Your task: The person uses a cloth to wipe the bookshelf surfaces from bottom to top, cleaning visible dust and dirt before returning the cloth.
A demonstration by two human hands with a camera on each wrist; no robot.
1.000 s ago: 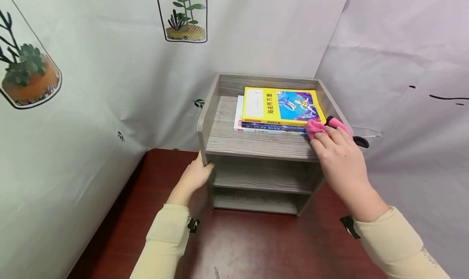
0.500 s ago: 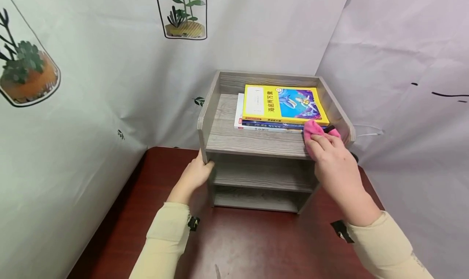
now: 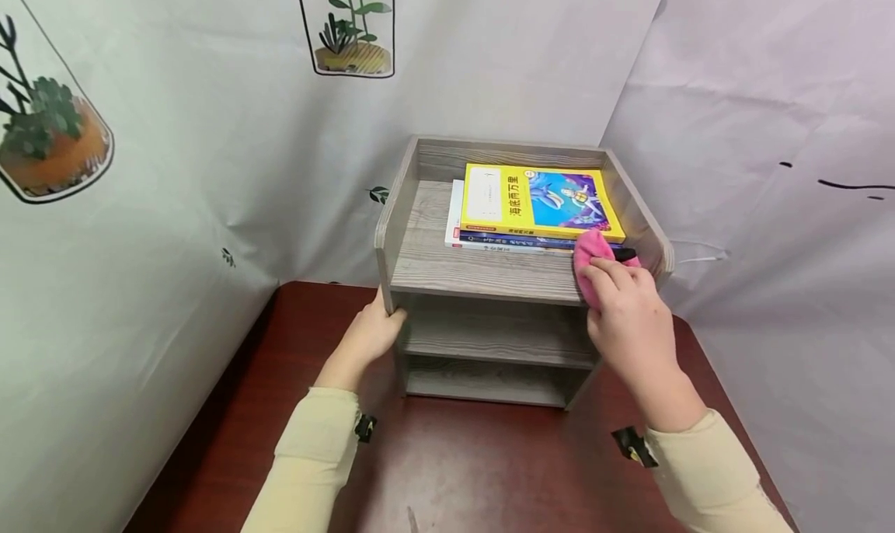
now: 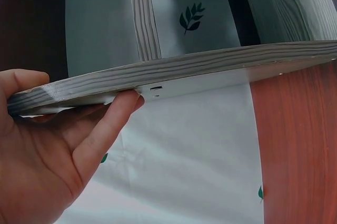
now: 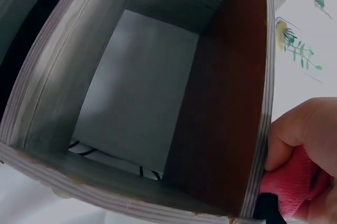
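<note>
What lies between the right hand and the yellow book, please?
In the head view, the pink cloth lies between the right hand and the yellow book.

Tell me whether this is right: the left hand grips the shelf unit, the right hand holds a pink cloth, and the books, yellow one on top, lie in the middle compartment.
Wrong level: the head view shows the books on the top board, yellow one uppermost. The left hand does grip the shelf unit, and the right hand holds the pink cloth.
</note>
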